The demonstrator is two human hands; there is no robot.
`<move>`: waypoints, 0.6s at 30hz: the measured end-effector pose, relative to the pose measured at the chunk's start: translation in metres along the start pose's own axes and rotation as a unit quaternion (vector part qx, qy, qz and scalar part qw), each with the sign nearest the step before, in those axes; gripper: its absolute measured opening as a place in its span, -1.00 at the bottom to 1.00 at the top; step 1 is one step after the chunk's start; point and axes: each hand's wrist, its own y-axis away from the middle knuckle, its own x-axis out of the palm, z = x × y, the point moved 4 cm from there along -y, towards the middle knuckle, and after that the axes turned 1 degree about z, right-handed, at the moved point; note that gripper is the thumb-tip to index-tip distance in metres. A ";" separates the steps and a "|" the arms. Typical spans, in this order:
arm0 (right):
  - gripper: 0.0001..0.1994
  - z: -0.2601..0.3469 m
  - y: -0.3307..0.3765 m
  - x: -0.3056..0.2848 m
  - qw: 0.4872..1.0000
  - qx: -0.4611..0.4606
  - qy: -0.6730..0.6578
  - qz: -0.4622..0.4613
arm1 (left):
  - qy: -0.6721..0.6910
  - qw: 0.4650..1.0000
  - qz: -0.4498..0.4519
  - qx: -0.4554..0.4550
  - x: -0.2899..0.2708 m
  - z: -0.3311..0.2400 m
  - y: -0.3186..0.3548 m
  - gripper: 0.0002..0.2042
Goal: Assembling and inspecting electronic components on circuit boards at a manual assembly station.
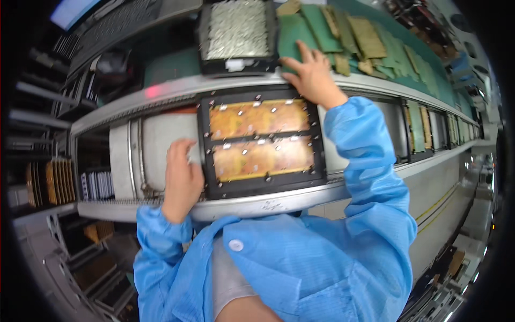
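A black frame fixture (203, 129) lies across the conveyor in front of me. Two orange-gold circuit boards, a far one (252, 121) and a near one (257, 159), sit in it, dotted with small clips and parts. My left hand (182, 180) is beside the frame's left edge, its slightly bent fingers apart and holding nothing. Past the far rail, my right hand (312, 75) reaches with spread, bare fingers above the green mat (292, 32). Just left of it stands a black bin (236, 67) heaped with small silvery metal pieces (237, 29).
Metal conveyor rails (268, 206) run left to right. Green and tan board pieces (367, 37) lie on the far bench. More boards (418, 126) sit along the line to the right. A rack of upright boards (58, 181) stands at the left, and a keyboard (115, 27) at the far left.
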 end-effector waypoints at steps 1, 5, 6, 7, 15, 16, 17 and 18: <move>-0.67 -0.004 0.004 -0.002 0.999 0.003 -0.024 -0.043 | 0.035 0.999 0.016 -0.026 0.000 0.005 0.008 -0.53; -0.71 -0.027 0.011 -0.031 0.990 0.060 -0.017 -0.127 | 0.184 0.969 0.075 -0.149 0.007 0.018 0.033 -0.51; -0.74 -0.035 0.008 -0.039 0.984 0.078 -0.014 -0.157 | 0.187 0.969 0.075 -0.144 0.010 0.020 0.036 -0.51; -0.71 -0.045 0.002 -0.047 0.975 0.104 0.024 -0.193 | 0.199 0.968 0.067 -0.140 0.015 0.026 0.038 -0.49; -0.61 -0.146 -0.017 -0.043 0.925 0.326 -0.034 -0.194 | 0.204 0.968 0.077 -0.122 0.015 0.024 0.031 -0.46; -0.63 -0.148 -0.012 -0.055 0.875 0.441 -0.065 -0.188 | 0.215 0.966 0.076 -0.124 0.015 0.025 0.032 -0.46; -0.65 -0.166 -0.005 -0.052 0.837 0.485 0.026 -0.252 | 0.226 0.963 0.077 -0.126 0.016 0.026 0.032 -0.47; -0.65 -0.161 -0.004 -0.051 0.837 0.486 0.027 -0.250 | 0.226 0.962 0.078 -0.128 0.018 0.028 0.033 -0.47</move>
